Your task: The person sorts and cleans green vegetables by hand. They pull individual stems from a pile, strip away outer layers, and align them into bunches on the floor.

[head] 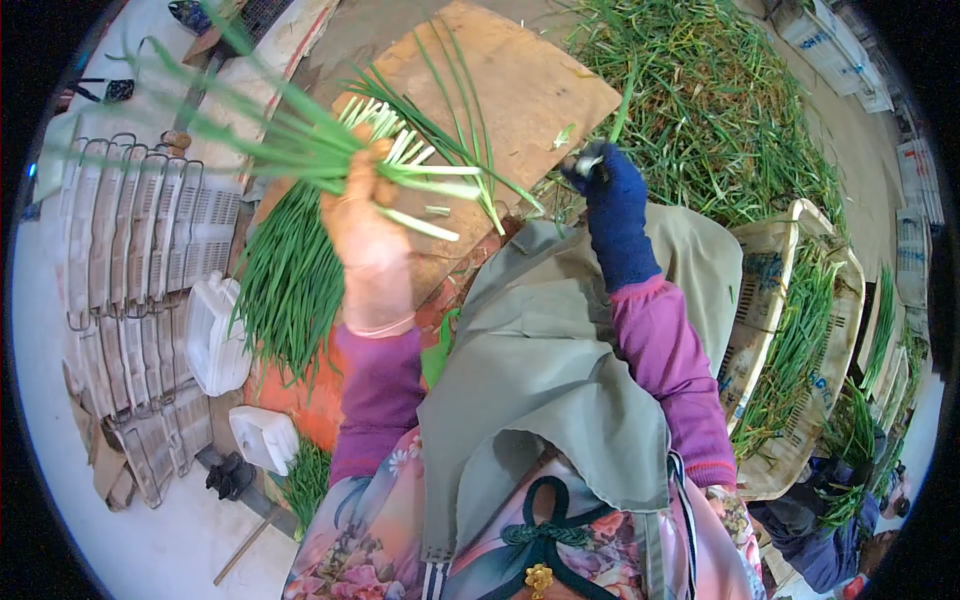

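Observation:
My left hand (367, 202), in a thin clear glove, grips a bunch of green garlic chives (322, 142), the pale cut stems pointing right and the leaves fanning to the upper left, blurred. My right hand (616, 187), in a dark blue knitted glove, is closed around a green stalk with something whitish at the fingertips; what exactly is unclear. Between the hands lie loose chives (487, 187) on a wooden board (517, 75). A large pile of trimmed chives (289, 277) hangs over the board's left side, below my left hand.
A heap of leafy trimmings (697, 97) lies at the upper right. A cream plastic crate (795, 217) with chives stands to my right. Stacked crates (135, 225) and white containers (217, 334) are at the left. More greens (304, 480) lie at the lower left.

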A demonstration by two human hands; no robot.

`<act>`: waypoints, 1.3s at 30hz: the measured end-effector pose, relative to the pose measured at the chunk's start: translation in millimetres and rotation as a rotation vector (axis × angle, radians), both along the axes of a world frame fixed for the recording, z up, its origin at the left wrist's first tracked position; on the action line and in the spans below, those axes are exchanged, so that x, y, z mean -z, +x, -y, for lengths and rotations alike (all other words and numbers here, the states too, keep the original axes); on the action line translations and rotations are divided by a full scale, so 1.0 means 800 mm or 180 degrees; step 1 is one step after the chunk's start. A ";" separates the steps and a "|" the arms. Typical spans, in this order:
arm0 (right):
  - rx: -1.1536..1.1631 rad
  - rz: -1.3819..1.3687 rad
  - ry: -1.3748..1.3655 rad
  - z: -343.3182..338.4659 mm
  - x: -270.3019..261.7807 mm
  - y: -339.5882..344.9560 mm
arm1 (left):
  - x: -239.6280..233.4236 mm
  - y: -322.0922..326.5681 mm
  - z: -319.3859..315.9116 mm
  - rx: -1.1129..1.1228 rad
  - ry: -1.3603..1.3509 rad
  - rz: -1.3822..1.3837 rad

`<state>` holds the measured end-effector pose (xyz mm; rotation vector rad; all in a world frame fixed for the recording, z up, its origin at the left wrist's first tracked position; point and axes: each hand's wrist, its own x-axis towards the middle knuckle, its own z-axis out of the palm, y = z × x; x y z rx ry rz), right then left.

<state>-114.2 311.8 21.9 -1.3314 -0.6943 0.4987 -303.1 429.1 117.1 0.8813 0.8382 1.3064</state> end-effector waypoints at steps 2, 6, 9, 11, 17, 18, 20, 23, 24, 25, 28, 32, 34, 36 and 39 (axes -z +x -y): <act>-0.0861 -0.0498 -0.0250 0.015 0.049 -0.011 | 0.002 -0.007 0.002 0.0171 0.0258 -0.0503; -0.1188 0.1967 -0.1705 -0.009 0.124 -0.076 | -0.005 0.009 0.030 0.0525 -0.0468 0.0217; -0.2202 0.2110 -0.1347 -0.031 0.115 -0.041 | 0.005 0.012 0.030 0.0543 -0.0771 0.0780; -0.2272 -0.1056 -0.1639 -0.036 0.005 -0.038 | 0.019 -0.009 0.009 0.0795 -0.0361 0.1090; -0.1219 0.0422 -0.1053 0.031 0.006 0.031 | -0.002 0.055 0.065 0.1775 0.0555 -0.1357; -0.1246 -0.0344 -0.0739 0.032 -0.009 -0.003 | 0.010 0.043 0.058 0.1756 0.0618 -0.1522; -0.1222 -0.0745 -0.0596 0.041 -0.033 -0.028 | 0.027 0.058 0.044 0.1901 -0.0059 -0.0920; -0.1302 -0.0140 -0.0871 0.059 -0.046 -0.045 | 0.030 0.076 0.047 0.2199 -0.0873 0.0169; -0.1393 0.0221 -0.1079 0.058 -0.050 -0.041 | 0.021 0.083 0.045 0.2181 -0.0798 0.0004; -0.1470 0.0583 -0.1276 0.058 -0.055 -0.039 | 0.014 0.085 0.044 0.2167 -0.0723 -0.0169; -0.1633 0.0416 -0.1208 0.068 -0.059 -0.024 | 0.007 0.096 0.057 0.2090 -0.0814 -0.0374; -0.1251 -0.0611 -0.0154 0.053 -0.060 -0.023 | 0.020 0.100 0.070 0.1975 -0.0484 -0.0482; -0.0873 -0.0635 -0.0165 0.050 -0.054 -0.018 | 0.030 0.107 0.073 0.1849 -0.0277 -0.0705; -0.0614 -0.0880 0.0112 0.052 -0.061 -0.020 | 0.016 0.113 0.080 0.1977 -0.0591 -0.0264; -0.0097 -0.0862 0.0063 0.058 -0.058 -0.015 | 0.033 0.123 0.069 0.1735 -0.0312 -0.0223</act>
